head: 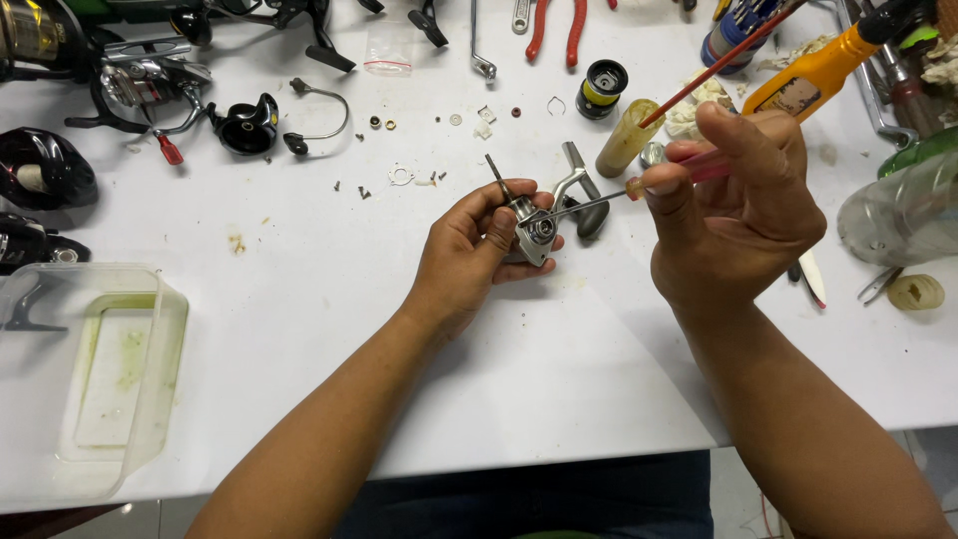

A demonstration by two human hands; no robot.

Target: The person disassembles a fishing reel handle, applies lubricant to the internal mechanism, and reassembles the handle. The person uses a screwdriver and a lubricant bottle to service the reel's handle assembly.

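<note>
The left hand (477, 245) grips a silver reel body (544, 215); at its three o'clock, the right hand (733, 205) pinches a screwdriver (609, 200), tip touching the reel body.

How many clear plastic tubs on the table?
1: a clear rectangular plastic tub with green residue at the white table's near-left edge. More may lie outside the frame.

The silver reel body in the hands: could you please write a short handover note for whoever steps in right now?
Left hand: grips the silver reel body above the white table.
Right hand: holds a screwdriver, its tip at the body's round opening.
Small screws and washers lie loose behind; a clear plastic tub sits far left.
Done: the reel is stripped down.
Left: the pictures do not show whether the screw is going in or coming out.
</note>
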